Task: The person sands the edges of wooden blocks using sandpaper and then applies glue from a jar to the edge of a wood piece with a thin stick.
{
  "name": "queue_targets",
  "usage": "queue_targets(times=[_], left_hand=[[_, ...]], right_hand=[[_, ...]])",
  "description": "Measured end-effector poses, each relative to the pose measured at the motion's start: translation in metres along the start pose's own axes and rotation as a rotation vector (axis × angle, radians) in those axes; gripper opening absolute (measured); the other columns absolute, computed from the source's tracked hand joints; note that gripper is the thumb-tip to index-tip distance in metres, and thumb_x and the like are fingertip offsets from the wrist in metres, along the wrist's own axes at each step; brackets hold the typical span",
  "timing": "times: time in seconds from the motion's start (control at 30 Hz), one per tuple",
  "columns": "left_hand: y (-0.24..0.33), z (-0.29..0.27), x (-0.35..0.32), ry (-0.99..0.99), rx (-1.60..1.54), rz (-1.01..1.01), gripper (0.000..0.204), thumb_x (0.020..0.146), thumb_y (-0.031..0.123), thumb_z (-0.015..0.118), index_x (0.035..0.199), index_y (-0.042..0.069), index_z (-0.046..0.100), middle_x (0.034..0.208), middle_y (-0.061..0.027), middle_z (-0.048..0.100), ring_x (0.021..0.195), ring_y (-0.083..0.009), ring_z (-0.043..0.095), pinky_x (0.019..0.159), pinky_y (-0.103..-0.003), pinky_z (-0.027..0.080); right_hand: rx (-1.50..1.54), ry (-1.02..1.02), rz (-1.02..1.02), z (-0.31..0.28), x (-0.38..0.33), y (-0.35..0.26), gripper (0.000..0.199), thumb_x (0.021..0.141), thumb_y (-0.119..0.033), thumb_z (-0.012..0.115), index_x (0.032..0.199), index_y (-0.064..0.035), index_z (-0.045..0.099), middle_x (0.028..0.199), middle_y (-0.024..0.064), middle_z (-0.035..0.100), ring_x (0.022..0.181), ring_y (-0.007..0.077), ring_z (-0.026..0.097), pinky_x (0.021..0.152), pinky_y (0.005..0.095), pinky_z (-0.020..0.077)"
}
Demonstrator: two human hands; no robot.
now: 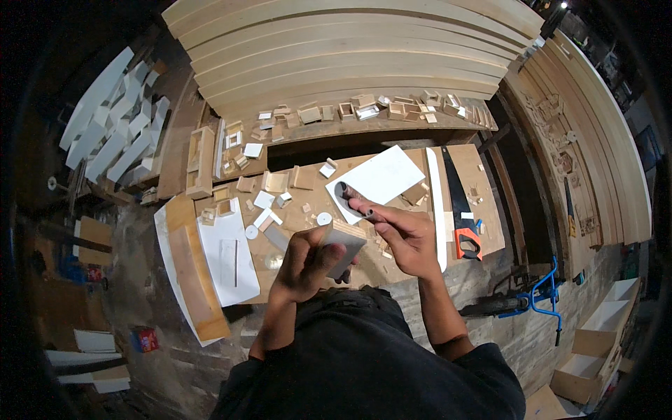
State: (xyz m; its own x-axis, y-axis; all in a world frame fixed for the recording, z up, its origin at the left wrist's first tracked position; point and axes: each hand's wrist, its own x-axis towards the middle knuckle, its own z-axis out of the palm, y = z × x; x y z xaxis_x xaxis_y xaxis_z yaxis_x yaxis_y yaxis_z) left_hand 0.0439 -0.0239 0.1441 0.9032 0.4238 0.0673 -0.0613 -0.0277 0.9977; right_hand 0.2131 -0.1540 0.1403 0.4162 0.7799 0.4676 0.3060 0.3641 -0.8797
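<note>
My left hand grips a small grey rectangular board piece with a pale wooden edge, held tilted in front of my chest. My right hand holds a white rectangular panel with a round hole near its corner. The thumb and fingers pinch that panel at the holed end. The two pieces meet just above the low workbench. Both hands hover over the bench's front edge.
A handsaw with an orange handle lies on the bench to the right. Small wood blocks and white offcuts litter the bench. Long pale planks are stacked behind. A white sheet lies at the left. A blue metal frame stands on the floor.
</note>
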Motion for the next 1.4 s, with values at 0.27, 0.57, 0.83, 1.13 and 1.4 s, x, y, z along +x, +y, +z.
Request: queue_targets(times=[0.27, 0.57, 0.83, 1.13, 1.4], left_hand=[[-0.003, -0.013, 0.000, -0.116, -0.287, -0.078, 0.056, 0.097, 0.048, 0.064, 0.107, -0.007, 0.067, 0.084, -0.0135, 0.072, 0.069, -0.0157, 0.069, 0.057, -0.029, 0.058], [-0.007, -0.016, -0.007, -0.064, -0.393, -0.232, 0.063, 0.093, 0.055, 0.067, 0.111, -0.005, 0.065, 0.087, -0.0160, 0.071, 0.069, -0.0169, 0.069, 0.051, -0.029, 0.056], [-0.037, -0.025, -0.003, 0.077, -0.611, -0.140, 0.056, 0.101, 0.048, 0.055, 0.121, -0.004, 0.060, 0.108, -0.0176, 0.070, 0.079, -0.0208, 0.066, 0.066, -0.033, 0.054], [-0.045, -0.016, 0.011, 0.233, -0.776, -0.236, 0.053, 0.107, 0.044, 0.041, 0.136, 0.001, 0.056, 0.126, -0.0063, 0.063, 0.092, -0.0144, 0.062, 0.081, -0.030, 0.052], [-0.054, -0.019, 0.005, -0.163, -1.169, -0.131, 0.054, 0.109, 0.040, 0.036, 0.150, 0.006, 0.044, 0.128, -0.0087, 0.060, 0.107, -0.0168, 0.063, 0.087, -0.032, 0.057]], right_hand=[[0.165, -0.016, -0.139, -0.003, 0.016, -0.007, 0.033, 0.093, 0.007, 0.056, 0.122, 0.0029, 0.069, 0.126, 0.0210, 0.069, 0.120, 0.0332, 0.066, 0.102, 0.0417, 0.0533], [-0.037, -0.099, 0.078, 0.003, 0.020, -0.001, 0.033, 0.095, 0.001, 0.057, 0.126, -0.0027, 0.069, 0.127, 0.0141, 0.070, 0.117, 0.0289, 0.069, 0.098, 0.0361, 0.0535], [-0.215, -0.170, 0.168, -0.012, 0.016, 0.016, 0.028, 0.096, -0.002, 0.059, 0.122, 0.0004, 0.070, 0.112, 0.0160, 0.075, 0.098, 0.0267, 0.075, 0.088, 0.0336, 0.0552], [-0.297, -0.121, -0.103, 0.038, 0.002, 0.016, 0.045, 0.081, 0.012, 0.060, 0.125, 0.0004, 0.066, 0.137, 0.0128, 0.064, 0.125, 0.0349, 0.062, 0.110, 0.0459, 0.0479], [-0.537, -0.306, -0.373, 0.018, 0.003, 0.022, 0.058, 0.076, 0.004, 0.060, 0.133, -0.0059, 0.061, 0.141, 0.0137, 0.060, 0.133, 0.0363, 0.055, 0.116, 0.0555, 0.0388]])
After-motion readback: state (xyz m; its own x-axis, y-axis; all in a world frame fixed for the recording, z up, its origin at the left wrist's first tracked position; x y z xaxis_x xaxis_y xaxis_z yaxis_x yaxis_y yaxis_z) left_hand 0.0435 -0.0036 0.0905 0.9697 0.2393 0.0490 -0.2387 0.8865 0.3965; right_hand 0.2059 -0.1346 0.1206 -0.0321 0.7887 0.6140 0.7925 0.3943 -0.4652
